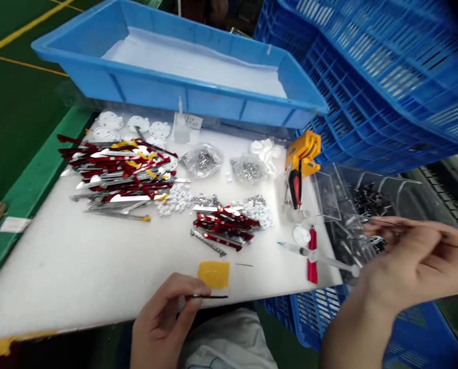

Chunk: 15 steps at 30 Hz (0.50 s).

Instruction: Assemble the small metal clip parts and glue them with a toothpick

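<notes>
My left hand (171, 312), at the front edge of the white work surface (98, 266), pinches a thin dark strip (215, 296) between thumb and forefinger. The strip points right, just below a yellow square (213, 274); a thin pin-like piece (244, 265) lies beside that square. My right hand (417, 256) is raised over the clear plastic bin (334, 200) with small dark and metal parts. Its fingers are drawn together near a thin dark line, and what they hold is too blurred to name. A syringe (317, 256) lies across a red-handled tool (312, 256) left of this hand.
A large pile of red and silver strips (124, 169) lies at left, a smaller pile (224, 225) in the middle. Bags of small metal parts (203, 161), white discs (109, 120) and pliers (296, 187) lie behind. A blue tray (213, 97) and blue crates (352, 97) border the surface.
</notes>
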Each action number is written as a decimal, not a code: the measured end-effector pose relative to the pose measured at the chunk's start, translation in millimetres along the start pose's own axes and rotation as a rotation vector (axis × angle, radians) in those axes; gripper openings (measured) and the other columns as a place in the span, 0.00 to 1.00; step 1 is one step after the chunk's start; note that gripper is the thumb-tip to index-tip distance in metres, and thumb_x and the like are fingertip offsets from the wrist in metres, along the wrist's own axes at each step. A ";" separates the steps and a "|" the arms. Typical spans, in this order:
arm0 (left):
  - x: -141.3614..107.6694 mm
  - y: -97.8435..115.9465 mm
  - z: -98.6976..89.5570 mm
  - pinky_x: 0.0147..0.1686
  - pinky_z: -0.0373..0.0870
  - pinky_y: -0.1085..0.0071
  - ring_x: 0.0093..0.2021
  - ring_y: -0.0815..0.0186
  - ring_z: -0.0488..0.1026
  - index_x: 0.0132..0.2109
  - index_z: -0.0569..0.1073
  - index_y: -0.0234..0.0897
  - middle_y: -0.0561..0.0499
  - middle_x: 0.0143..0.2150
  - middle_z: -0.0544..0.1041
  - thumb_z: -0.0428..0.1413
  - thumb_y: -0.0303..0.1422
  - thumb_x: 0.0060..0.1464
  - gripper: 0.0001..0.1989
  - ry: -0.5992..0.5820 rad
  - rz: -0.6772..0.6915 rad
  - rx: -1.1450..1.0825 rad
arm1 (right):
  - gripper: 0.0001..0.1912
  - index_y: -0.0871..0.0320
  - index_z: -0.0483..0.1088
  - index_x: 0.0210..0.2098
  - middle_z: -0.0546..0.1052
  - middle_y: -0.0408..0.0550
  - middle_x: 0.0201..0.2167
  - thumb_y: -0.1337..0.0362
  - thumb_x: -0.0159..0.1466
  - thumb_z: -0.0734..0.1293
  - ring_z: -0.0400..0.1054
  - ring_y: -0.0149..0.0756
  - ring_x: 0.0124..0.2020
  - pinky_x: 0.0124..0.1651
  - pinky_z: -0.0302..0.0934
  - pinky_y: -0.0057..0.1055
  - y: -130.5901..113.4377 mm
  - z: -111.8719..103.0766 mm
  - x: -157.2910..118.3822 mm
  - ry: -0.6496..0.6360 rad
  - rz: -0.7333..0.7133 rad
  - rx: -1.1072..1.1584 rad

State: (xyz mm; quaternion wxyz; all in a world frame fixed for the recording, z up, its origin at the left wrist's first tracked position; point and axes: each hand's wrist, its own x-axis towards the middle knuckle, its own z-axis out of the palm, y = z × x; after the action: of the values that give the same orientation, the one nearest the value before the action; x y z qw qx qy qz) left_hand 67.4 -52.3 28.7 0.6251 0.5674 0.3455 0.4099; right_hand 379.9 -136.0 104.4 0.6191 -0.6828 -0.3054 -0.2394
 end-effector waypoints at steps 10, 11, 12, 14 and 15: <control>3.7 2.8 4.0 0.39 0.84 0.72 0.36 0.62 0.84 0.39 0.84 0.43 0.49 0.33 0.85 0.65 0.33 0.65 0.05 0.033 0.021 0.009 | 0.12 0.54 0.74 0.37 0.76 0.43 0.26 0.54 0.69 0.74 0.74 0.38 0.25 0.29 0.68 0.35 9.9 6.1 -11.6 -0.115 -0.016 -0.019; 4.0 4.9 6.4 0.39 0.83 0.72 0.35 0.62 0.83 0.38 0.84 0.42 0.49 0.33 0.85 0.65 0.33 0.65 0.05 0.051 0.033 0.000 | 0.11 0.54 0.75 0.36 0.76 0.43 0.26 0.55 0.68 0.75 0.74 0.37 0.26 0.31 0.67 0.35 12.6 3.8 -10.8 -0.142 0.016 -0.028; 4.1 6.4 8.7 0.39 0.83 0.72 0.35 0.62 0.83 0.38 0.84 0.41 0.49 0.33 0.85 0.66 0.34 0.65 0.05 0.064 0.044 -0.015 | 0.11 0.55 0.75 0.34 0.76 0.43 0.25 0.56 0.66 0.76 0.74 0.36 0.26 0.32 0.67 0.34 16.3 1.8 -9.5 -0.165 0.048 -0.037; 3.8 6.8 11.9 0.38 0.82 0.71 0.33 0.63 0.82 0.37 0.83 0.40 0.48 0.32 0.85 0.66 0.35 0.65 0.07 0.077 0.053 -0.053 | 0.09 0.55 0.76 0.32 0.77 0.43 0.27 0.61 0.63 0.78 0.73 0.35 0.27 0.35 0.65 0.35 25.9 0.3 -6.7 -0.193 0.108 -0.062; 3.4 6.2 12.6 0.38 0.81 0.71 0.33 0.63 0.82 0.37 0.83 0.40 0.48 0.33 0.85 0.66 0.36 0.65 0.07 0.072 0.044 -0.069 | 0.09 0.54 0.74 0.31 0.76 0.42 0.27 0.62 0.63 0.77 0.72 0.35 0.27 0.34 0.64 0.35 30.4 0.7 -5.5 -0.172 0.150 -0.055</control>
State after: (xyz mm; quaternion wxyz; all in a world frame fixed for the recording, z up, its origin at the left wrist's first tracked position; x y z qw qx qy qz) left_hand 79.4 -54.5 36.4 0.6219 0.5380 0.3409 0.4556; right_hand 397.8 -137.4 79.2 0.5877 -0.7385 -0.2990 -0.1411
